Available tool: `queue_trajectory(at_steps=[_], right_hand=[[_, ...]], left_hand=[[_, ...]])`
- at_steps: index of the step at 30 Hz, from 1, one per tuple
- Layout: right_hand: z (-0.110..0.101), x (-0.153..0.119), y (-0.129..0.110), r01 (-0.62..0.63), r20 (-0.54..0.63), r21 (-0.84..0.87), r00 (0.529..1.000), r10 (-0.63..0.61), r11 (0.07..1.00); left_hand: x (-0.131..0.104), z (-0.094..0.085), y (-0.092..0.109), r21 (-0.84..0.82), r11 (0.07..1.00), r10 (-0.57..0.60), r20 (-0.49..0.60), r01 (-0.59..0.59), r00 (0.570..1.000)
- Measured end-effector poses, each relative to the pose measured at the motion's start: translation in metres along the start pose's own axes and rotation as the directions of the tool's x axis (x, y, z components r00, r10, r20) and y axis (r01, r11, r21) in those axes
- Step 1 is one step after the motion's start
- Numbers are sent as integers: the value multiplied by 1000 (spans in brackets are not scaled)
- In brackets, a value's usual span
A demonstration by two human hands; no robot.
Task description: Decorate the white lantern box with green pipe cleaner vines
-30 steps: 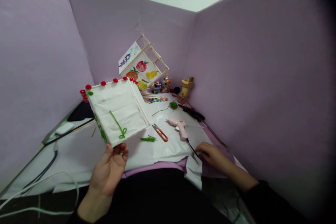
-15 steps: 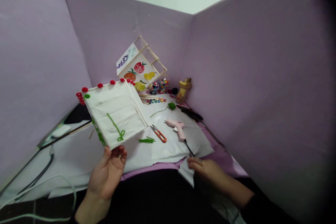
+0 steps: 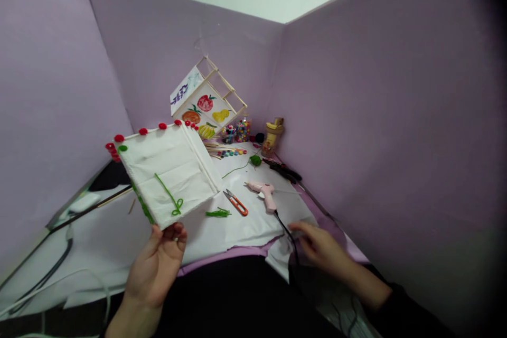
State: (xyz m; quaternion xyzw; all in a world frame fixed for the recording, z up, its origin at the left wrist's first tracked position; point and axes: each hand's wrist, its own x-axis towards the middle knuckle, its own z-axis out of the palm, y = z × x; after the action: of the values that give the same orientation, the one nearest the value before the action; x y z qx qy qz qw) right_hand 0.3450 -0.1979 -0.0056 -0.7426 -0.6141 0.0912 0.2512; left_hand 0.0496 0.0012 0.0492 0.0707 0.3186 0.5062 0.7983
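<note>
1. Purple partitions [image 3: 376,90] enclose the white-covered tabletop [image 3: 249,229].
2. Left of centre, the left hand [image 3: 152,269], fingers curled, grips the white panel [image 3: 158,156] by its lower corner.
3. Lower right, the right hand [image 3: 322,248] is half open, empty, near the black cord [image 3: 282,223].

Take the snips [image 3: 236,204] on the table [image 3: 253,228] as centre: bead jar [image 3: 243,131] at 12 o'clock, yarn ball [image 3: 255,160] at 1, pliers [image 3: 283,170] at 2, glue gun [image 3: 268,196] near 3, right hand [image 3: 322,251] at 4, yarn bits [image 3: 217,213] at 8, box [image 3: 178,161], in the left hand [image 3: 156,264], at 10, frame [image 3: 206,100] beyond it.
</note>
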Motion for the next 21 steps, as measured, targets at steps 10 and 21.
queue_trajectory(at_steps=[10,21], right_hand=[[22,4,39,-54,93,-46,994,58,997],[17,-3,47,-79,220,-217,967,128,973]], left_hand=[[-3,3,-1,8,999,32,-13,-32,999],[-4,2,-1,26,999,42,12,-43,999]])
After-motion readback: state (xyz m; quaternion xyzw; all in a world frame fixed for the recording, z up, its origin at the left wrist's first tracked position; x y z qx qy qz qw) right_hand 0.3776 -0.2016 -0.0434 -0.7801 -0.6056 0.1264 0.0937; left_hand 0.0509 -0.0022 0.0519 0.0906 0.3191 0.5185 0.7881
